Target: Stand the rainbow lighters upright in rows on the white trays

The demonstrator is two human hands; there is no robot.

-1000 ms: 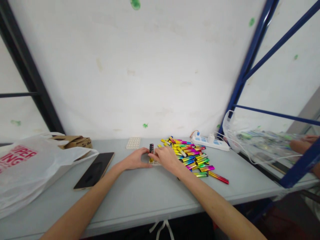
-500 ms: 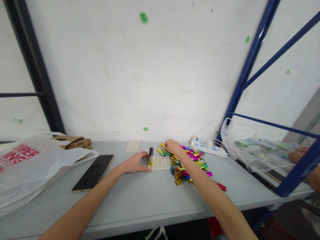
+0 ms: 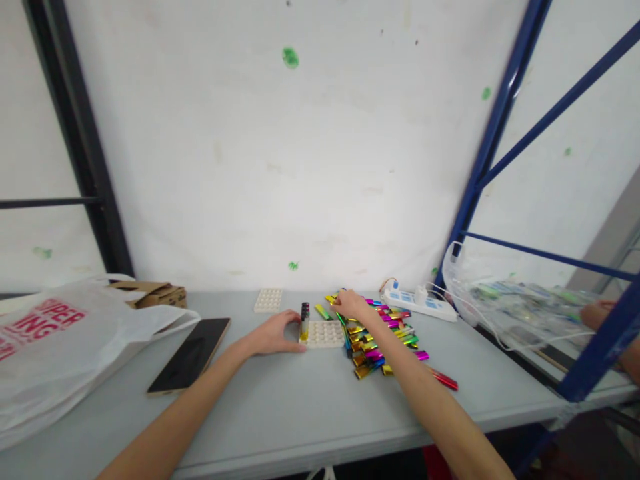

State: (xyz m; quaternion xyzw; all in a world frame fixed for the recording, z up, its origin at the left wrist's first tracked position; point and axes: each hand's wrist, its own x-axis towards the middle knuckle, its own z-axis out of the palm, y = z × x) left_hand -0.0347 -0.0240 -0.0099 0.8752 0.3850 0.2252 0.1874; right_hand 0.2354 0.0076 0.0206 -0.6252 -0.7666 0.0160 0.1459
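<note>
My left hand (image 3: 276,333) curls round the left end of a white holed tray (image 3: 325,335), thumb at its front corner and fingers behind. A short row of what look like lighters (image 3: 305,322), with black tops and yellowish lower ends, stands upright in the tray's left end. My right hand (image 3: 353,305) is at the back left of a pile of shiny coloured lighters (image 3: 370,337), fingers pinched together. A green lighter (image 3: 341,319) shows just under its fingertips, apparently held at its upper end. The fingertips are partly hidden.
A second white tray (image 3: 269,300) lies near the wall. On the left are a phone (image 3: 191,357), a white plastic bag (image 3: 90,353) and cardboard (image 3: 160,294). A power strip (image 3: 423,305) sits behind the pile. Beyond the blue frame (image 3: 480,180) is another person's hand (image 3: 597,313).
The view has tilted up slightly, so everything sits lower. My right hand has shifted slightly within the back of the pile. My left hand stays at the tray.
</note>
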